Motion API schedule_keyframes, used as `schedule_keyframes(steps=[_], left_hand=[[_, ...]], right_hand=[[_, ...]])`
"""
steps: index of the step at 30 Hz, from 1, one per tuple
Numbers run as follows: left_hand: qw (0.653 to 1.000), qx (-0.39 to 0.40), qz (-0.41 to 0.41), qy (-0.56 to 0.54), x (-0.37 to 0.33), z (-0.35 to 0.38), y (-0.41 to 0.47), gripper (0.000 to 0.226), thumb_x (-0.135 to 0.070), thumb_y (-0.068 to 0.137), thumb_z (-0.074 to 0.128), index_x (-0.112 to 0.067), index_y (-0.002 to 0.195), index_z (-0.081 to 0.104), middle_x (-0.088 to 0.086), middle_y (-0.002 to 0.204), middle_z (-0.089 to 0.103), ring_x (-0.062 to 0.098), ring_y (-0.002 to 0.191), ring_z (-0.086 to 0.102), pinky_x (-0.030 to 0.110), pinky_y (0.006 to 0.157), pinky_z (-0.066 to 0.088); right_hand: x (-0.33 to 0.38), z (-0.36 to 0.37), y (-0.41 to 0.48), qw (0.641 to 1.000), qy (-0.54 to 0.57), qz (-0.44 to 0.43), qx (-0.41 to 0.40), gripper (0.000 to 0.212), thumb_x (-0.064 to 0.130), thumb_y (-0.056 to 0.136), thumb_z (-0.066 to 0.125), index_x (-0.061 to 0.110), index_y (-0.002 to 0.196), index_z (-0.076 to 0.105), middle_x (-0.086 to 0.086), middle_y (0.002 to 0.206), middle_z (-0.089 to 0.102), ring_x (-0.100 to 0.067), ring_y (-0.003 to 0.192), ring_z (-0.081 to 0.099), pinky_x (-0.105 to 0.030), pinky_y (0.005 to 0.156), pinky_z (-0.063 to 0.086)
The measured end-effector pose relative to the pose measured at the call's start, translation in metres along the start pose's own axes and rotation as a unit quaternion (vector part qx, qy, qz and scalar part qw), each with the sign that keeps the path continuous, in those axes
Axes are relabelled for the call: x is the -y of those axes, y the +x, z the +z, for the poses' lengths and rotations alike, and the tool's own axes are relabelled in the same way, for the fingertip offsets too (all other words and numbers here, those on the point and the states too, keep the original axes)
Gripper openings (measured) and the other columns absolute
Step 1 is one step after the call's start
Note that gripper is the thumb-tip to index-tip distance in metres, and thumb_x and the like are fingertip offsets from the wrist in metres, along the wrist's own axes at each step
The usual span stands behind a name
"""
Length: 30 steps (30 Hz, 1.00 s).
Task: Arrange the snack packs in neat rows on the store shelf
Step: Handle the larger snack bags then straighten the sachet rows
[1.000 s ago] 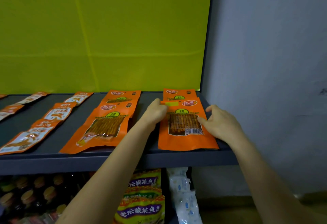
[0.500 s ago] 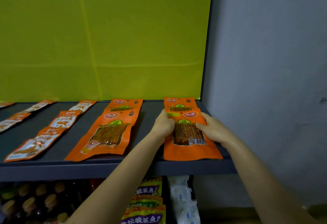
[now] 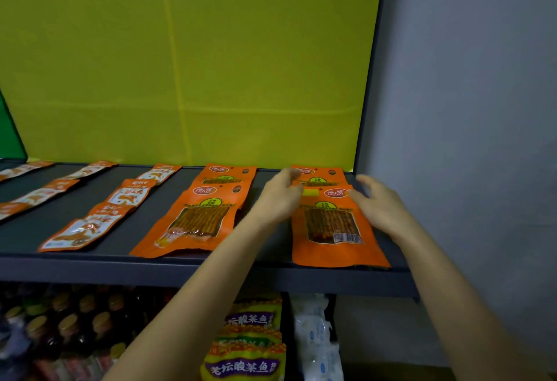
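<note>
An orange snack pack (image 3: 331, 230) with a clear window lies flat at the right end of the dark shelf (image 3: 180, 272), overlapping a second orange pack (image 3: 324, 176) behind it. My left hand (image 3: 278, 200) is at the front pack's top left corner, fingers stretched and blurred, touching its edge. Over the pack's right edge hovers my right hand (image 3: 381, 204), fingers spread and holding nothing. Left of these, another orange pack (image 3: 196, 221) lies slightly askew over the one behind it (image 3: 226, 173).
Smaller orange-and-white packs (image 3: 81, 230) lie in diagonal rows farther left. A yellow-green panel backs the shelf; a dark post (image 3: 369, 79) and a grey wall close the right side. Below are bottles (image 3: 75, 326), yellow-purple bags (image 3: 247, 365) and white packs (image 3: 316, 335).
Both hands held the front right pack by its sides before. Now the right hand has opened and spread, and the left hand has slid up to the pack's top left corner.
</note>
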State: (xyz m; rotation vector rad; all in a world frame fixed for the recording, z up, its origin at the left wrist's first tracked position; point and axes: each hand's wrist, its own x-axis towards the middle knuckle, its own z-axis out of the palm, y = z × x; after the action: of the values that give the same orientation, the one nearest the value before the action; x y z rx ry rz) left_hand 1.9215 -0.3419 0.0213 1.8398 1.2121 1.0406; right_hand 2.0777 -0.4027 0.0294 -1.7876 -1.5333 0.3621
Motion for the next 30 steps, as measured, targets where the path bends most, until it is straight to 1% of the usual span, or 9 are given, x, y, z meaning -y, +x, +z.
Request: schedule_keyframes(steps=[2, 5, 9, 12, 13, 15, 18, 21, 30], left_hand=[[0.999, -0.017, 0.046, 0.013, -0.004, -0.027, -0.008, 0.029, -0.003, 0.094, 0.042, 0.000, 0.118, 0.058, 0.006, 0.112, 0.058, 0.015, 0.107, 0.052, 0.020, 0.088, 0.040], [0.997, -0.048, 0.053, 0.008, 0.006, -0.081, -0.011, 0.026, 0.002, 0.093, 0.039, 0.003, 0.105, 0.063, 0.008, 0.097, 0.059, 0.014, 0.087, 0.053, 0.009, 0.067, 0.038], [0.995, -0.096, -0.001, 0.011, 0.040, -0.145, -0.004, 0.018, -0.005, 0.091, 0.047, -0.002, 0.093, 0.064, 0.010, 0.090, 0.057, 0.017, 0.086, 0.049, 0.018, 0.060, 0.034], [0.994, -0.089, -0.069, 0.007, 0.067, -0.166, 0.000, 0.012, -0.011, 0.088, 0.049, -0.017, 0.084, 0.059, 0.002, 0.081, 0.054, 0.010, 0.071, 0.047, 0.012, 0.054, 0.036], [0.994, -0.070, -0.088, -0.011, 0.077, -0.167, 0.001, 0.013, -0.011, 0.089, 0.050, -0.017, 0.097, 0.058, 0.001, 0.092, 0.059, 0.009, 0.076, 0.052, 0.010, 0.061, 0.044], [0.992, -0.037, -0.122, -0.027, 0.098, -0.167, 0.007, 0.041, -0.014, 0.084, 0.056, -0.008, 0.125, 0.049, 0.007, 0.125, 0.057, 0.019, 0.103, 0.057, 0.023, 0.084, 0.050], [0.993, -0.010, -0.119, -0.005, 0.112, -0.162, 0.011, 0.025, -0.004, 0.087, 0.049, -0.011, 0.110, 0.051, 0.010, 0.120, 0.058, 0.019, 0.097, 0.054, 0.026, 0.072, 0.047], [0.993, 0.009, -0.112, -0.022, 0.121, -0.159, 0.016, 0.028, -0.002, 0.086, 0.045, -0.014, 0.110, 0.053, 0.010, 0.116, 0.062, 0.024, 0.102, 0.059, 0.036, 0.087, 0.049], [0.993, 0.016, -0.110, -0.027, 0.121, -0.156, 0.016, 0.031, -0.005, 0.087, 0.041, -0.014, 0.115, 0.049, 0.012, 0.119, 0.058, 0.028, 0.108, 0.057, 0.043, 0.095, 0.047]], right_hand=[[0.015, 0.003, -0.001, 0.999, 0.004, -0.039, -0.027, 0.042, 0.023, 0.096, 0.045, 0.011, 0.137, 0.043, -0.010, 0.141, 0.046, -0.025, 0.129, 0.043, -0.035, 0.105, 0.035], [0.045, 0.022, 0.000, 0.995, 0.046, -0.083, -0.019, 0.038, 0.019, 0.095, 0.047, 0.011, 0.132, 0.048, -0.005, 0.136, 0.052, -0.019, 0.126, 0.048, -0.029, 0.104, 0.034], [0.086, 0.066, 0.003, 0.991, 0.095, -0.094, 0.031, 0.036, 0.015, 0.094, 0.048, 0.006, 0.129, 0.051, -0.009, 0.131, 0.056, -0.019, 0.121, 0.053, -0.025, 0.101, 0.036], [0.106, 0.107, 0.010, 0.993, 0.077, -0.067, 0.058, 0.039, 0.017, 0.094, 0.049, 0.006, 0.131, 0.050, -0.012, 0.134, 0.054, -0.023, 0.122, 0.052, -0.031, 0.106, 0.037], [0.111, 0.119, 0.011, 0.995, 0.062, -0.052, 0.066, 0.041, 0.019, 0.094, 0.049, 0.008, 0.133, 0.048, -0.012, 0.135, 0.052, -0.024, 0.124, 0.051, -0.033, 0.106, 0.037], [0.117, 0.139, 0.011, 0.997, 0.030, -0.022, 0.073, 0.045, 0.022, 0.095, 0.047, 0.011, 0.138, 0.042, -0.011, 0.141, 0.046, -0.024, 0.129, 0.045, -0.034, 0.106, 0.037], [0.118, 0.156, 0.007, 0.997, 0.015, 0.011, 0.073, 0.047, 0.021, 0.096, 0.045, 0.010, 0.141, 0.036, -0.009, 0.146, 0.041, -0.024, 0.133, 0.040, -0.034, 0.107, 0.035], [0.120, 0.162, 0.004, 0.998, 0.006, 0.023, 0.057, 0.045, 0.018, 0.096, 0.046, 0.008, 0.139, 0.038, -0.010, 0.141, 0.045, -0.025, 0.129, 0.044, -0.037, 0.106, 0.036], [0.127, 0.160, 0.000, 0.998, 0.007, 0.028, 0.047, 0.041, 0.016, 0.096, 0.046, 0.009, 0.136, 0.042, -0.010, 0.137, 0.049, -0.024, 0.125, 0.048, -0.033, 0.099, 0.039]])
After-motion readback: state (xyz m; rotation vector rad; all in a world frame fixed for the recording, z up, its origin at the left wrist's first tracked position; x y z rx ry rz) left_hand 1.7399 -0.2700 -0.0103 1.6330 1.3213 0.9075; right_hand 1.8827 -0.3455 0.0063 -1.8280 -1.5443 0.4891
